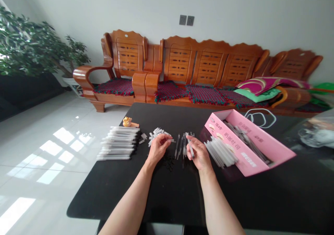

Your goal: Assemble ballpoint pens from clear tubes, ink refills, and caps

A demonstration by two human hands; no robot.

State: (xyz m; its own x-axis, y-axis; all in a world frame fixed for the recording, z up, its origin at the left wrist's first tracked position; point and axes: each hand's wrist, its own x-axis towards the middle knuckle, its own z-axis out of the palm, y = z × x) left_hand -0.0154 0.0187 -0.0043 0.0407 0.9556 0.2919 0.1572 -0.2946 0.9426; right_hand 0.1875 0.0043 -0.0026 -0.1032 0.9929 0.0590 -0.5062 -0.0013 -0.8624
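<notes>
My left hand is pinched round a small pale piece whose thin end points right; its exact kind is too small to tell. In my right hand is a pen with a clear barrel and dark end, tilted between thumb and fingers. Between the hands lie several thin pen refills side by side. Just beyond my left hand is a heap of small white pieces. Small black pen parts are scattered beside its wrist. Right of my right hand, translucent pen barrels lie in a pile.
A row of pens lies at the left, near a small yellow figurine. A pink box holding dark sticks stands at the right on the black table. White cord loops lie behind it. A wooden sofa stands beyond.
</notes>
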